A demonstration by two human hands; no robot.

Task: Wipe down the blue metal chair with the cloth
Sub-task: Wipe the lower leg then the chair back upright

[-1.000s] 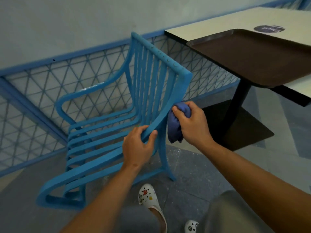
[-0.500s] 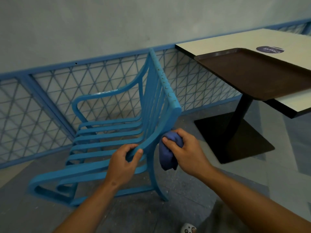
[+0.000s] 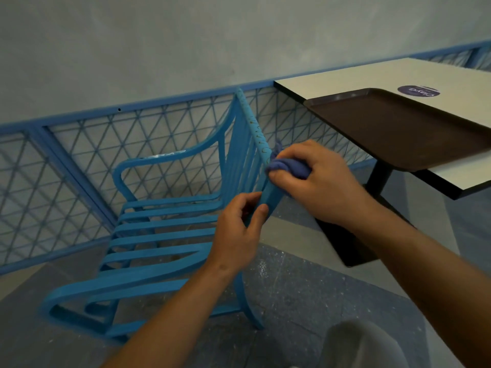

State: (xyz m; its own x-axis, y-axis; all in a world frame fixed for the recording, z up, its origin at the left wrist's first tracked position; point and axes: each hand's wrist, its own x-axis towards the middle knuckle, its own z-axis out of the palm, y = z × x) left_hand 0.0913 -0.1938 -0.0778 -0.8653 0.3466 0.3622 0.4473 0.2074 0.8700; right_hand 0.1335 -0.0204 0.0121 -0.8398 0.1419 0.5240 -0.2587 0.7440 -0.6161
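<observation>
- Blue metal chair point(image 3: 164, 232) stood on the grey speckled floor point(image 3: 305, 296), side-on to the camera, its back toward the table; a blue mesh railing point(image 3: 87, 155) ran behind it.
- Chair build: flat painted slats across the seat, thin vertical bars in the backrest, curved armrests looping down into the front legs. Paint matte, uneven; a pale scuffed patch showed on the top of the far armrest, and faint markings ran along the top rail of the back.
- Left hand point(image 3: 239, 235) gripped the near edge of the backrest frame where it met the near armrest, fingers curled round the metal, thumb on the outer face.
- Right hand point(image 3: 318, 181) held a bunched purple-blue cloth point(image 3: 288, 166), fingers and thumb closed round it, and pressed it against the upper near corner of the backrest, just above the left hand.
- White table point(image 3: 372, 75) at right carried a dark brown tray point(image 3: 398, 128) overhanging its edge; a round purple sticker point(image 3: 418, 90) lay beyond the tray. Black pedestal base point(image 3: 345, 245) sat beneath.
</observation>
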